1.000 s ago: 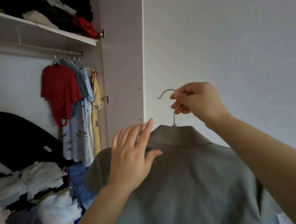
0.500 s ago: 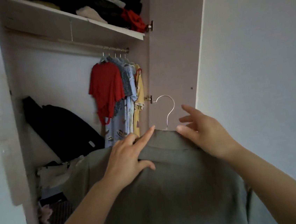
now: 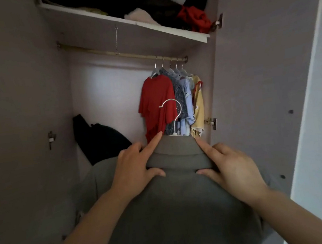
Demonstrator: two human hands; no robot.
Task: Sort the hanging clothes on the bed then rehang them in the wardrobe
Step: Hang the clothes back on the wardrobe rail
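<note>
The left hand (image 3: 135,168) and right hand (image 3: 232,166) pinch the grey shirt collar (image 3: 176,154); only the hanger hook (image 3: 173,110) shows.

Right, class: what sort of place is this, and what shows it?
Probably a home wardrobe: a rail carrying hung clothes, and a shelf piled with clothes above it.

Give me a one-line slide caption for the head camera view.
Left hand and right hand pinch a grey shirt by the collar, on its hanger, facing the wardrobe rail.
</note>
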